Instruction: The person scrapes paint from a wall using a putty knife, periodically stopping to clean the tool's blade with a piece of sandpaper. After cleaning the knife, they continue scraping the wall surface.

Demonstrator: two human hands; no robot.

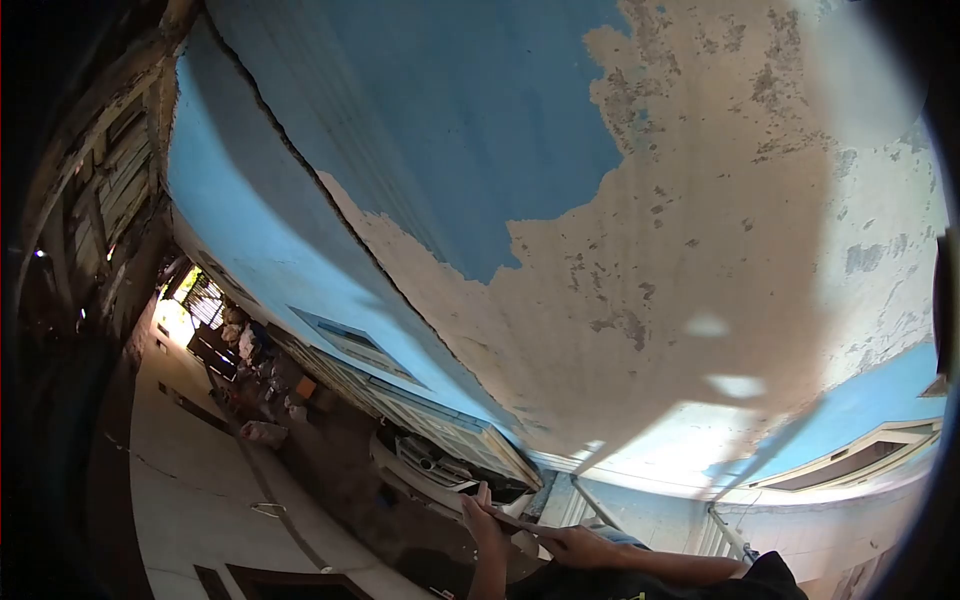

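Note:
My left hand [483,520] is low in the view, its fingers pointing up and closed at one end of a thin, flat, brownish piece [518,523]. I cannot make out what kind of thing it is. From the right, my right hand [580,548] is shut on the other end, so the piece spans the gap between both hands. Beyond them stands a large wall [700,250] with bare, peeled plaster and a patch of blue paint [480,120]. Neither hand touches the wall.
A white car [430,470] is parked beyond my hands, near a window frame [510,455]. Pale railings [595,505] stand to the right. Heaped bags and clutter [265,385] lie down the passage at left. A dark wooden roof [100,190] hangs at upper left.

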